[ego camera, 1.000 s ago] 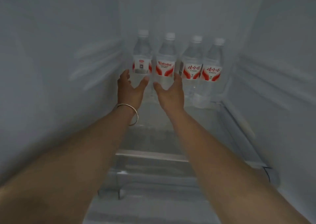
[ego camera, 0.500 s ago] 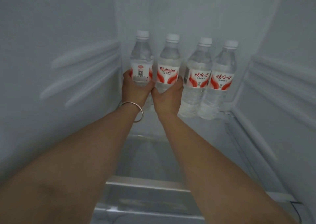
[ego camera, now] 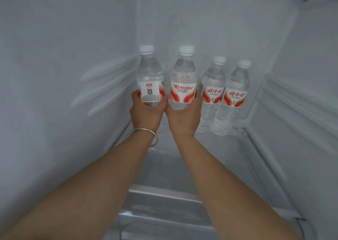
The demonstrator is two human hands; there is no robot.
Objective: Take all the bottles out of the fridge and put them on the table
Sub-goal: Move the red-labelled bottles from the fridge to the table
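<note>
Clear plastic is catching what little light there is inside the pale grey fridge, and the head camera, the only view here, is looking down two bare forearms reaching deep into it. The left hand, with a thin silver bangle sitting at its wrist, is wrapping around the lower body of the clear plastic water bottle with a white cap and its white code panel facing out; the right hand is gripping the neighbouring clear bottle with the red-and-white Wahaha label in the same way. Both bottles are standing upright and appear to be sitting higher than the other two, so they are probably just coming off the glass shelf, though their bases are hidden behind the hands. Two more clear capped bottles with red Chinese lettering, one nearer the centre and one furthest right, are waiting against the back wall, touching or almost touching each other. The step in hand is the first pick-up, two at once. Next, the arms are needing to draw straight back without tilting, keeping the right-hand bottle from knocking the pair just beside it, before turning to a table that is not showing here.
</note>
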